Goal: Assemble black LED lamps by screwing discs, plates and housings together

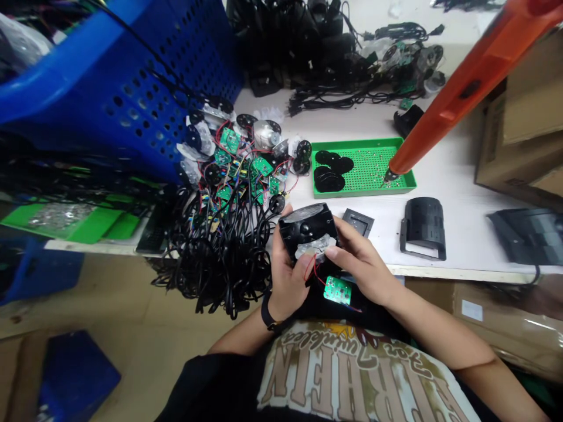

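**Two-sided grip on a black housing (308, 230)**

From my remote view, my left hand (288, 278) and right hand (367, 264) clamp it between them, thumbs on what seems, through blur, a translucent piece (315, 247). A green circuit board (338, 290) sits just below the right hand; beyond that hand, a green tray (369, 167) rests on the tabletop (466, 234).

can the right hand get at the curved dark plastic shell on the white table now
Probably yes: nothing visible stands between the right hand and the curved dark plastic shell. But that hand holds a black plastic casing, so it would likely have to let go first.
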Demonstrator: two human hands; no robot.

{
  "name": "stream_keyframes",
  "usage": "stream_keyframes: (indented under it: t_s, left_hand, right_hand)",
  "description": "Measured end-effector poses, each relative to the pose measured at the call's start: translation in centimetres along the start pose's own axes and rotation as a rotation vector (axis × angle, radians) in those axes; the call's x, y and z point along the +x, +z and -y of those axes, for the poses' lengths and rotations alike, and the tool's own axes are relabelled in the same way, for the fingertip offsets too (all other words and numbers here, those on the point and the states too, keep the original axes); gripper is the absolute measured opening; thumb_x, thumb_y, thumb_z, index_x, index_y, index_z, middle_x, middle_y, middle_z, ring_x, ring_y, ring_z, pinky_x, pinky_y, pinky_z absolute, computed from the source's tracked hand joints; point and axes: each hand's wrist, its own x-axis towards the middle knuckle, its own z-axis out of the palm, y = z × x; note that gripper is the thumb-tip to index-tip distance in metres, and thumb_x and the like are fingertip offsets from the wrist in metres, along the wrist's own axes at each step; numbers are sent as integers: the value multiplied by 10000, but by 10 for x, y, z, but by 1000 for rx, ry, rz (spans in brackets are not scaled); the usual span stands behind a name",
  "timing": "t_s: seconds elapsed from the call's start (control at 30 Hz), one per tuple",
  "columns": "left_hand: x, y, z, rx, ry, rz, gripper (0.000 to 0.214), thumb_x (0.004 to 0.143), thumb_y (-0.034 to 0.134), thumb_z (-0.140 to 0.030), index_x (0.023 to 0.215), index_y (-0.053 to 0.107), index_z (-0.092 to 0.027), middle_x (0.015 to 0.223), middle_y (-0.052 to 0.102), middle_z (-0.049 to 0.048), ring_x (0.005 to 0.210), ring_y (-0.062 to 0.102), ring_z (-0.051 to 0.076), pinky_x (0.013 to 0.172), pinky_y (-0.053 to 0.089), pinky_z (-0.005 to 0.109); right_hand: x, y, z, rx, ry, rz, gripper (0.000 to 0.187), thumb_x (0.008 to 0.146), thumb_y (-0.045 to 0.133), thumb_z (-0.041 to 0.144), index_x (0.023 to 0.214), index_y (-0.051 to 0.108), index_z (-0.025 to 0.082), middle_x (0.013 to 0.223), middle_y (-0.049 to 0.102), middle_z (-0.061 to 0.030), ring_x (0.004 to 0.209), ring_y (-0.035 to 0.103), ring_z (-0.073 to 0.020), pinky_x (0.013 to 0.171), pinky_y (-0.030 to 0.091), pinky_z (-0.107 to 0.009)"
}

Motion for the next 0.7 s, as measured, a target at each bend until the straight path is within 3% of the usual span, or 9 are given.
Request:
stream_keyframes:
  t_s: [0.17, 0.33, 0.43, 0.7]
  left_hand:
    - [-1, 1, -6, -19, 9, 14, 764, 955, 671, -585, 1616, 412, -302, 1573, 563, 135, 1398, 604, 358, 1194, 497, 503]
    - [-1, 1, -10, -38, 31, 60, 794, 974, 660, -559, 1642, 363, -247, 1514, 612, 163, 1343, 650, 325, 1196, 487, 471]
    - [-1, 2, -9, -60, 14, 42, 767, 970, 654, -577, 1628, 388, -286, 1511, 620, 128, 1351, 643, 305, 1194, 488, 471]
    - [1, 6, -11, -156, -66, 30, 764, 925, 732, -558, 1585, 450, -295, 1510, 619, 108, 1362, 627, 296, 1188, 493, 433]
  right_hand:
    - [-2, 0, 1, 81, -11, -6, 498, 976, 706, 384, 1461, 596, 355, 1544, 628, 36, 1500, 518, -208, 1232, 446, -380]
    - [-2, 1, 0, 91, -12, -37, 496, 949, 735, 354, 1433, 628, 328, 1543, 632, 14, 1457, 567, -208, 1269, 418, -405]
    - [-2, 2, -2, 68, -20, -47, 478, 952, 722, 357, 1420, 632, 322, 1543, 633, 4, 1445, 578, -216, 1266, 424, -424]
    - [3, -3, -6, 8, 1, -14, 590, 929, 691, 546, 1443, 515, 315, 1552, 602, -33, 1441, 565, -254, 1211, 477, -454]
